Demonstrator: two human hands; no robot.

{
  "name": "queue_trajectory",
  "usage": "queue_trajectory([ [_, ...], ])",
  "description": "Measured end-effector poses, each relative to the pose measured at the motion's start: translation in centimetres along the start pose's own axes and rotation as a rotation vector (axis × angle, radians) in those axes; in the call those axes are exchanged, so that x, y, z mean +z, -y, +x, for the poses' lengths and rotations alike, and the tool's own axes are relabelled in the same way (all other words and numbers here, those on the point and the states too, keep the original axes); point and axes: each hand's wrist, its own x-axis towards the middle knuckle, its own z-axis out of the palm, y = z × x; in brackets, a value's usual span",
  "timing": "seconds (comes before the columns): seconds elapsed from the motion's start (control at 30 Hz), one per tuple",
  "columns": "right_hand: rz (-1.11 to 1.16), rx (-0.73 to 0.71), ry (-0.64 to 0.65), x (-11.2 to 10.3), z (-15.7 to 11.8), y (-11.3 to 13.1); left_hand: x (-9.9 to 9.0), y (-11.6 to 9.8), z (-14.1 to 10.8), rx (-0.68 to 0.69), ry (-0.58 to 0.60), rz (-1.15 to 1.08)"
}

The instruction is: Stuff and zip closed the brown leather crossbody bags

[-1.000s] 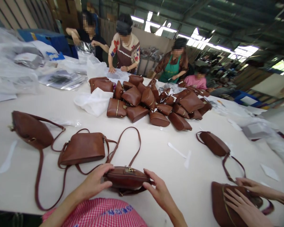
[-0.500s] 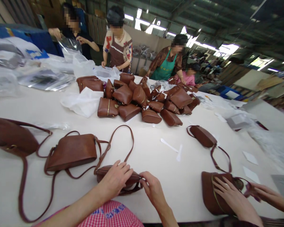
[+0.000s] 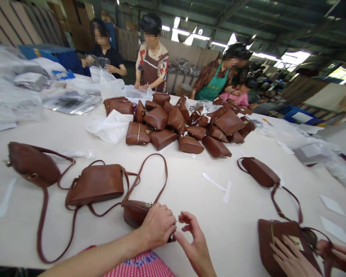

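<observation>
Head cam: I see L hand (image 3: 158, 227) has shifted to R end of small brown leather bag (image 3: 134, 212) on white table (image 3: 213, 215), fingers curled, pinch unclear; R hand (image 3: 195, 242) now spread, so L prob. steadies it.

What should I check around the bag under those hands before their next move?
1. Left hand at the near bag: ok.
2. Right hand firmly gripping it: cannot tell; its fingers are parted beside the left hand.
3. Metal clasp fully visible: not ok, partly covered.
4. Strap loop lying beyond the hands: ok.
5. Co-worker's hand apart from both: ok.
</observation>
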Motion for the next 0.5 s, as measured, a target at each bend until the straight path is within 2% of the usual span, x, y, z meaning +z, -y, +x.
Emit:
queue_trajectory([
  [0.07, -0.027, -0.007, 0.048, 0.2, -0.1, -0.8, -0.2, 0.3, 0.0, 0.086, -0.001, -0.024],
  [0.17, 0.041, -0.004, 0.339, 0.4, -0.2, -0.8, -1.2, 1.0, -0.1, 0.316, 0.070, -0.120],
  [0.23, 0.093, -0.015, 0.422, 0.7, -0.4, -0.3, -2.1, 1.5, -0.5, 0.339, 0.047, -0.208],
  [0.3, 0.110, -0.052, 0.429, 1.2, -0.6, 0.5, -2.7, 1.9, -1.6, 0.183, -0.059, -0.285],
  [0.37, 0.115, -0.102, 0.461, 2.1, -0.7, 1.3, -2.8, 2.1, -3.3, -0.055, -0.199, -0.338],
  [0.5, 0.068, -0.226, 0.593, 4.6, -0.1, 2.8, -2.9, 3.0, -7.1, -0.459, -0.459, -0.471],
])
